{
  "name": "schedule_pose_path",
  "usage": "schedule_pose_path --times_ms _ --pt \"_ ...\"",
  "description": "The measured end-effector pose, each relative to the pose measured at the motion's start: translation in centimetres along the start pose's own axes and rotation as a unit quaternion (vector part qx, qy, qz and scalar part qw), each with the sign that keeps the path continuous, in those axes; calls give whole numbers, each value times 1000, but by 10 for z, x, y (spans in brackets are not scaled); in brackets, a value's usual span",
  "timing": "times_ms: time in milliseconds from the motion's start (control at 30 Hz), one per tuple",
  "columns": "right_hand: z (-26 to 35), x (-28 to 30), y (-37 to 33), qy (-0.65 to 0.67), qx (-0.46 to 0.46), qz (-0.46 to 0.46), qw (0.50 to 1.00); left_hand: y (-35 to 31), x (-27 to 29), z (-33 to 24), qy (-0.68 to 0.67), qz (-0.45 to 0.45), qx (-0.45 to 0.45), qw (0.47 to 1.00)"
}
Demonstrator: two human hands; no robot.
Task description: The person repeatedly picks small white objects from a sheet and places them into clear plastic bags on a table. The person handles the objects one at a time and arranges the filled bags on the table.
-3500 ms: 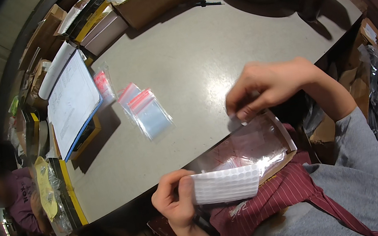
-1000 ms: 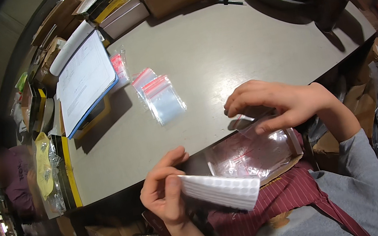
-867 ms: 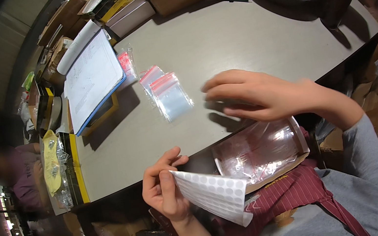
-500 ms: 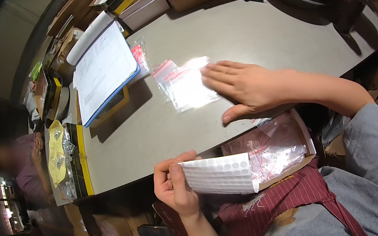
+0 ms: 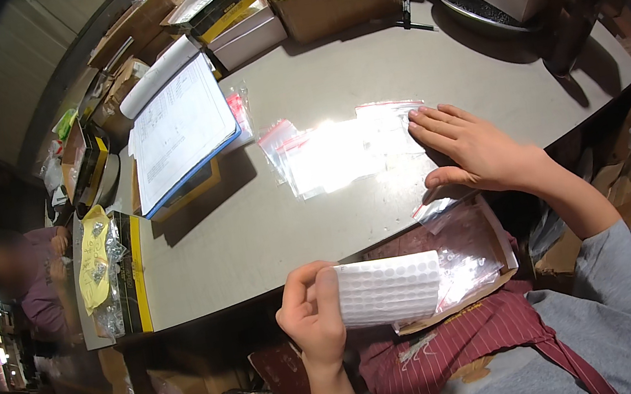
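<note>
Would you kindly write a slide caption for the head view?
Left hand holding a sheet of round white dots; right hand at clear, red-edged bags on a grey table.

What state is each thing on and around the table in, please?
Left hand: closed on the dotted sheet
Dotted sheet: held by its left end
Right hand: open, palm down
Clear bags: lying on the table
Clipboard: tilted, top paper rolled back
Cardboard box: open
Bowl: holding dark bits
</note>
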State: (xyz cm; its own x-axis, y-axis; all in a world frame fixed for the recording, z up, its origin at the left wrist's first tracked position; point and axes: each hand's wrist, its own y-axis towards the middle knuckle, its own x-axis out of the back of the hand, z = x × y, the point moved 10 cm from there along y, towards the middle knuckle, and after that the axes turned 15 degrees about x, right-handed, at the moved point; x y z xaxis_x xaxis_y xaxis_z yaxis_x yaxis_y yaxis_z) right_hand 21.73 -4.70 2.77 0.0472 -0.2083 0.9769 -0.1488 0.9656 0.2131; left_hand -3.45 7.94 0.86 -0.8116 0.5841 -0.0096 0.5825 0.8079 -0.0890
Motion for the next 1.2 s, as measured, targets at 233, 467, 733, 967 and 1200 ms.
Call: schedule_pose_path --times_ms 233,467,733,967,1200 --pt "50 21 -25 85 120 -141 979 -5 2 2 18 -27 -10 999" --pt "62 49 -25 274 102 -213 932 -6 -40 -7 116 6 -63 991" --pt "80 21 14 430 59 -132 891 -23 -84 -34 236 -18 -245 940" --pt "76 37 16 254 96 -220 937 0 -80 -9 124 46 -36 991" --pt "94 51 22 30 165 -249 954 26 -81 -2 123 75 5 990"
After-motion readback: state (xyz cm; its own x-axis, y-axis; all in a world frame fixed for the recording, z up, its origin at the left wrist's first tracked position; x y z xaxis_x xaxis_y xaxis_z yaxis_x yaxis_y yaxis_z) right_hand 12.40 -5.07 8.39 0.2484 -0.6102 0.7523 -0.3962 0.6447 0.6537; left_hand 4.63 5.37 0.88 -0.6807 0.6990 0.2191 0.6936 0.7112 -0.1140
